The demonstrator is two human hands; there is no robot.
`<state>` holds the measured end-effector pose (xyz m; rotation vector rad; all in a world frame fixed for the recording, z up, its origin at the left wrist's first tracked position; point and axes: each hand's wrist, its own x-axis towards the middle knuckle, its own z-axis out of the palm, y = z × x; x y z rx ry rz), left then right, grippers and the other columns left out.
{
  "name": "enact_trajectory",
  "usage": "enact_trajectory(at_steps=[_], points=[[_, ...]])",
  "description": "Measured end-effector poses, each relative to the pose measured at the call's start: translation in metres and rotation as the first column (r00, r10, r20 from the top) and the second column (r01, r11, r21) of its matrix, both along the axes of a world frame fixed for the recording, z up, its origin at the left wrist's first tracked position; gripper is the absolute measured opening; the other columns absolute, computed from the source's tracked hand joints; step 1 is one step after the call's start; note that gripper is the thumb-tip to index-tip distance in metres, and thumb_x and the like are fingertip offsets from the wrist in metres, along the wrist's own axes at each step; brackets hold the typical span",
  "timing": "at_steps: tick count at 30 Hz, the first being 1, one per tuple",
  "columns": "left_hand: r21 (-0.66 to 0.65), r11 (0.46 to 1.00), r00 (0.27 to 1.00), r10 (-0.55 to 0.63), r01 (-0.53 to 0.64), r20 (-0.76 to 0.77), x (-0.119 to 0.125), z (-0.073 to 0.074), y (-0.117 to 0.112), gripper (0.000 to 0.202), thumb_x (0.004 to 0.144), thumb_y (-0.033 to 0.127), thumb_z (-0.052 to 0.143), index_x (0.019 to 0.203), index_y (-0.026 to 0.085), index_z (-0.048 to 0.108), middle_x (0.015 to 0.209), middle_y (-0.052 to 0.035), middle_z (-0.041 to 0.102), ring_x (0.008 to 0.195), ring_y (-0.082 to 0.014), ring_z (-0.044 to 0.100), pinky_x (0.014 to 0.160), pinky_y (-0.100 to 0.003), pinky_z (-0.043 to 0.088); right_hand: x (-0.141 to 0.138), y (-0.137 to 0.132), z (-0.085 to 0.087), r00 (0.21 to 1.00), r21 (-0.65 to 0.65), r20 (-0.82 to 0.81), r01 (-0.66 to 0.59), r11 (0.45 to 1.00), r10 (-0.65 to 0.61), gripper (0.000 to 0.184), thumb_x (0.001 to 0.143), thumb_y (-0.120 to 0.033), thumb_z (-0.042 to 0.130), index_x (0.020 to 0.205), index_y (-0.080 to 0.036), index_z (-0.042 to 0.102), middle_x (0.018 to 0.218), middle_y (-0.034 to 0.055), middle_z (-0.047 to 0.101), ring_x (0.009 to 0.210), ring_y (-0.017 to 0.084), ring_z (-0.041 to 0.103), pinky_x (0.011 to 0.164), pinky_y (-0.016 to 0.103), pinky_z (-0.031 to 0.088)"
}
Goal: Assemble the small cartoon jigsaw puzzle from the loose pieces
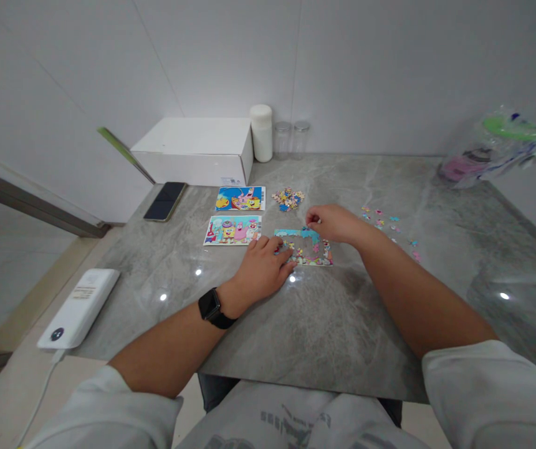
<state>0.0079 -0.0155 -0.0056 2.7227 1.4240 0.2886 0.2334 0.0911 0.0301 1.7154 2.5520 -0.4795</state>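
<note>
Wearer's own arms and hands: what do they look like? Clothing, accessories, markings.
Left hand and right hand: human, five-fingered, no gloves. Left wrist wears a black watch with a rounded-square face and dark strap; nothing visible on the right wrist. Loose pale-grey sleeves end near the elbows. No cables on either arm.

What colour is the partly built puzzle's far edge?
Mostly light blue; the far edge shows best in the head view.
</note>
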Motion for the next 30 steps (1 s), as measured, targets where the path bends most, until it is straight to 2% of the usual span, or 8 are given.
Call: enact_trajectory(at_steps=[5,14,22,30], points=[[-0.002,1.000,1.000,-0.003,0.003,0.005,0.000,0.000,0.000,0.042,0.108,0.048,0.044,0.132,0.027,0.071,0.135,-0.0097,0.063,0.118,-0.0310,0.053,0.109,-0.052,0.040,0.006,0.002,0.004,0.999,0.014,-0.024,0.029,0.999,-0.028,0.020,0.094,-0.020,0.060,0.104,-0.021,0.077,0.105,0.0064,0.079,0.094,0.020,0.069,0.078,0.027,0.046],[-0.004,1.000,1.000,0.006,-0.006,0.021,0.000,-0.001,0.000,0.041,0.107,0.048,0.045,0.131,0.028,0.071,0.132,-0.0097,0.063,0.118,-0.0303,0.053,0.109,-0.051,0.040,-0.002,0.000,-0.004,1.000,-0.020,-0.009,0.009,1.000,-0.010,0.018,0.096,-0.021,0.060,0.104,-0.021,0.076,0.103,0.0049,0.079,0.090,0.018,0.069,0.074,0.026,0.043],[-0.016,1.000,0.999,-0.002,0.003,0.051,0.000,0.004,0.000,0.038,0.107,0.046,0.047,0.129,0.027,0.072,0.131,-0.0102,0.064,0.117,-0.0290,0.054,0.111,-0.052,0.040,-0.004,-0.002,-0.003,1.000,-0.055,-0.023,0.004,0.999,-0.005,0.018,0.093,-0.018,0.063,0.105,-0.020,0.076,0.101,0.0042,0.079,0.088,0.016,0.069,0.073,0.025,0.044],[-0.003,1.000,0.999,-0.003,0.003,0.048,0.000,0.003,0.000,0.038,0.107,0.046,0.047,0.128,0.026,0.072,0.130,-0.0102,0.064,0.116,-0.0290,0.055,0.109,-0.051,0.041,-0.007,-0.005,-0.003,0.998,-0.109,0.020,-0.065,0.992,0.067,0.020,0.089,-0.017,0.067,0.106,-0.021,0.078,0.102,0.0042,0.080,0.089,0.017,0.071,0.074,0.024,0.046]])
